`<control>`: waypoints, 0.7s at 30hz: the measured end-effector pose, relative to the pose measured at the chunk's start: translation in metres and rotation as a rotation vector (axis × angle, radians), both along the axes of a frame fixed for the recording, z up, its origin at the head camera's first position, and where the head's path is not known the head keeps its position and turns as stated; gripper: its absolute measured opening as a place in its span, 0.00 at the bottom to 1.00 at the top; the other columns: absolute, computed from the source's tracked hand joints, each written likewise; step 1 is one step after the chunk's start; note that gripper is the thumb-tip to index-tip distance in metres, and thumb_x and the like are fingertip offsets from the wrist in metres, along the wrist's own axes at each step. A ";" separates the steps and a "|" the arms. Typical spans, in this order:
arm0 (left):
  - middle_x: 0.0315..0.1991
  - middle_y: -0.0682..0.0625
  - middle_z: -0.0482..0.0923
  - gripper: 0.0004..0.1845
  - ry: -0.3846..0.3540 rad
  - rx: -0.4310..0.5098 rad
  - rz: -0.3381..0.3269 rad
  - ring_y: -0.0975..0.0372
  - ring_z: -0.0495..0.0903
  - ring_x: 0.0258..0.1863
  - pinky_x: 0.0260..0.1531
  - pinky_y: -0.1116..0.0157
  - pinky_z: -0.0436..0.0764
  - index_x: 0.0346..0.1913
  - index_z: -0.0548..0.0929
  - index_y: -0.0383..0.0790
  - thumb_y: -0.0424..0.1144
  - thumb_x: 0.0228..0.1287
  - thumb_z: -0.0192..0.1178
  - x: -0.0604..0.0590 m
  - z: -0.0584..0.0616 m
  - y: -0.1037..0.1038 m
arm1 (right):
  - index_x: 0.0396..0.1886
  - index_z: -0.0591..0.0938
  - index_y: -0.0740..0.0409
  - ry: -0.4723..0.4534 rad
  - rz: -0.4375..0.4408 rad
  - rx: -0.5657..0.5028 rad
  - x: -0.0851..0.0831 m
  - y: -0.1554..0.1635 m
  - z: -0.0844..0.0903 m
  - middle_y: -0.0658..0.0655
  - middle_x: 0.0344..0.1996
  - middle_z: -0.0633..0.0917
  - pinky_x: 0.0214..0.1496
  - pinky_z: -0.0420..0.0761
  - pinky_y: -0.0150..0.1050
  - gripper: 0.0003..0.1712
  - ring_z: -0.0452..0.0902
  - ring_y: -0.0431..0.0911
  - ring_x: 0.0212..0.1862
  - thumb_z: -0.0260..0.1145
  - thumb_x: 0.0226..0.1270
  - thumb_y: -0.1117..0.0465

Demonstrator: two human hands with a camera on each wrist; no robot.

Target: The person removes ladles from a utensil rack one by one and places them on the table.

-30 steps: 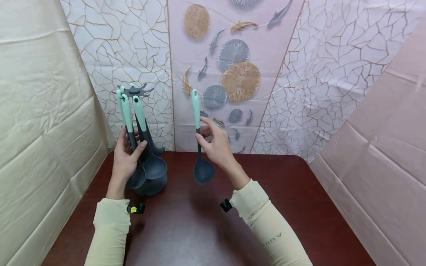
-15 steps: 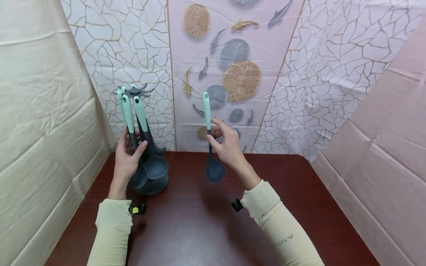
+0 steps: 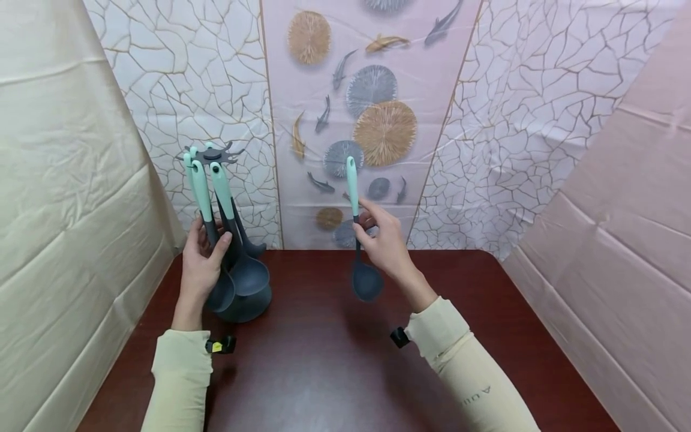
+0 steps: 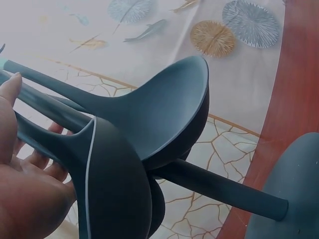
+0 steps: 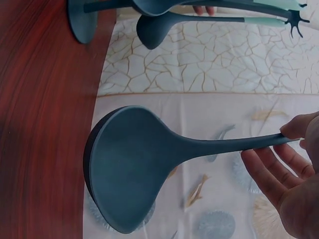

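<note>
My right hand (image 3: 385, 243) pinches a ladle (image 3: 367, 282) by its dark shaft, just below the mint-green grip. The ladle hangs upright in the air over the table, bowl down; its scoop (image 5: 129, 169) fills much of the right wrist view. At the left, my left hand (image 3: 200, 264) holds a utensil stand (image 3: 243, 309) and the shafts hanging on it, thumb in front and fingers behind. Several dark utensils with mint-green handles hang from the stand's hooked top (image 3: 213, 156). A large ladle (image 4: 174, 109) and another dark bowl (image 4: 117, 184) lie close to my left palm.
A dark red table (image 3: 313, 360) lies under both hands. Behind it hangs a patterned cloth backdrop (image 3: 345, 78), close to the stand. Beige cloth walls (image 3: 65, 240) close off the left and right sides. The stand's round base (image 4: 294, 194) rests on the table.
My right hand has moved to the right with the ladle, farther from the stand. My left hand keeps its hold on the stand. The head view has shifted slightly.
</note>
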State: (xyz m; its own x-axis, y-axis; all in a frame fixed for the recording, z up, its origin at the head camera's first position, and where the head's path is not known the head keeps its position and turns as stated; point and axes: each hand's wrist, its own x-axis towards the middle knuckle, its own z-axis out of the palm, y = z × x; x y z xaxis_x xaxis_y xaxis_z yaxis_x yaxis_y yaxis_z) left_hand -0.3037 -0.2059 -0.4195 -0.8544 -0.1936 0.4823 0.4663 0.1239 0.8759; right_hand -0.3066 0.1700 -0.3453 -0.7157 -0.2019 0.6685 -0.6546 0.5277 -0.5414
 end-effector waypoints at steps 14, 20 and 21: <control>0.69 0.45 0.75 0.35 0.002 0.004 0.000 0.58 0.75 0.69 0.71 0.62 0.72 0.81 0.65 0.51 0.44 0.77 0.65 0.001 -0.001 -0.003 | 0.73 0.78 0.56 -0.033 -0.080 0.036 -0.001 0.025 -0.011 0.57 0.38 0.85 0.46 0.85 0.48 0.31 0.86 0.50 0.39 0.71 0.72 0.68; 0.69 0.45 0.76 0.34 0.012 0.018 -0.003 0.58 0.75 0.69 0.70 0.62 0.73 0.81 0.66 0.52 0.43 0.78 0.65 -0.002 0.000 -0.002 | 0.73 0.78 0.55 -0.072 -0.093 0.038 -0.002 0.038 -0.015 0.57 0.37 0.85 0.38 0.84 0.48 0.31 0.86 0.49 0.37 0.71 0.72 0.70; 0.69 0.45 0.76 0.33 0.013 0.022 -0.003 0.58 0.75 0.69 0.70 0.62 0.72 0.80 0.66 0.52 0.43 0.78 0.65 -0.002 0.000 -0.002 | 0.73 0.78 0.55 -0.074 -0.099 0.040 -0.003 0.041 -0.016 0.57 0.37 0.85 0.37 0.84 0.48 0.31 0.86 0.49 0.37 0.71 0.71 0.70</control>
